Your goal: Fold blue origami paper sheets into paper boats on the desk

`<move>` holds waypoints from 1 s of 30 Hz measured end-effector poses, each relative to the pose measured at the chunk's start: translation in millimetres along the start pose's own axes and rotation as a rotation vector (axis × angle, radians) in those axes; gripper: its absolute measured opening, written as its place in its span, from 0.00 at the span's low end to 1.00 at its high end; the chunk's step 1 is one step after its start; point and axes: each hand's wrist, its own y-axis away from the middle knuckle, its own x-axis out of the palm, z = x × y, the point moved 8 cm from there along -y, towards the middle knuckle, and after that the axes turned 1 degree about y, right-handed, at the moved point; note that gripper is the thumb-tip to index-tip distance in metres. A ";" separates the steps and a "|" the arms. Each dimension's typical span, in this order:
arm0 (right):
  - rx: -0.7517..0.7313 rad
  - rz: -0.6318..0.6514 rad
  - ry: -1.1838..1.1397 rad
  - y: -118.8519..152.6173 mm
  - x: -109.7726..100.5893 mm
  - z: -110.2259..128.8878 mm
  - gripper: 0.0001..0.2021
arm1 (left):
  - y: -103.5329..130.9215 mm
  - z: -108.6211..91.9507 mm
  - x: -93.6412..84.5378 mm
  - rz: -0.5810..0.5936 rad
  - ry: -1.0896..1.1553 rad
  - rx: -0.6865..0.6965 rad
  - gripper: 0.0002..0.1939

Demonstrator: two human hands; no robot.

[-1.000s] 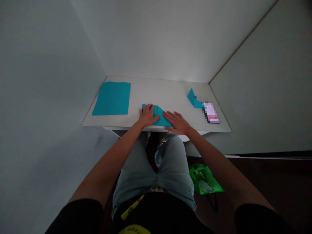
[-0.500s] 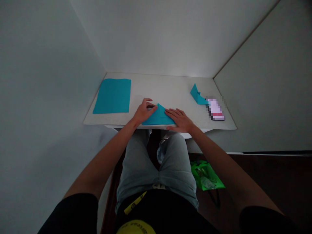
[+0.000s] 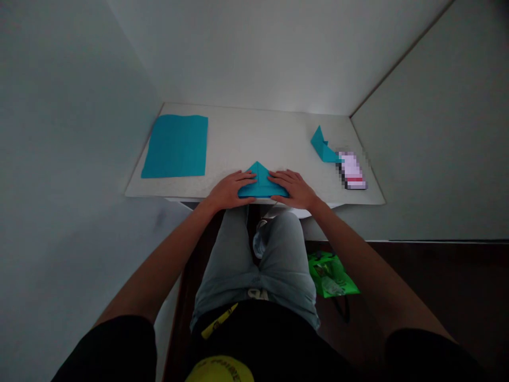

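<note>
A sheet [image 3: 175, 147] lies left of the left hand [image 3: 230, 189], which rests, thumb and fingers apart, on the folded paper [image 3: 260, 183] between it and the similarly spread right hand [image 3: 296, 189], with a folded figure [image 3: 322, 152] and phone [image 3: 352, 168] farther right.

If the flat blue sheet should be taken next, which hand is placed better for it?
Probably the left hand: it touches the left side of the folded paper, nearer the flat blue sheet. The right hand, on the paper's right side, would have to reach across.
</note>
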 end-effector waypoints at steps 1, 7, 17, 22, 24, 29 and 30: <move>0.003 -0.010 -0.018 -0.4 -1.1 -0.7 0.33 | 0.7 0.7 -2.1 -0.022 0.029 -0.001 0.30; 0.029 -0.098 -0.134 -4.9 -5.6 -10.1 0.23 | 5.3 11.9 -14.1 -0.098 0.185 -0.118 0.18; 0.063 -0.166 -0.025 2.1 -14.6 -8.4 0.28 | 2.2 0.1 -10.9 -0.075 -0.055 -0.157 0.25; -0.072 0.012 0.027 -3.1 7.2 22.5 0.30 | 2.8 -13.8 7.0 0.095 -0.130 -0.114 0.28; -0.091 0.031 0.006 1.4 14.7 30.3 0.30 | 10.0 -16.4 9.3 0.125 -0.139 -0.092 0.29; -0.054 -0.034 0.018 32.0 14.3 20.8 0.40 | 33.1 -10.8 2.7 0.101 -0.189 -0.052 0.40; -0.043 -0.040 0.023 38.0 13.6 16.5 0.41 | 36.5 -7.8 1.5 0.095 -0.192 -0.059 0.40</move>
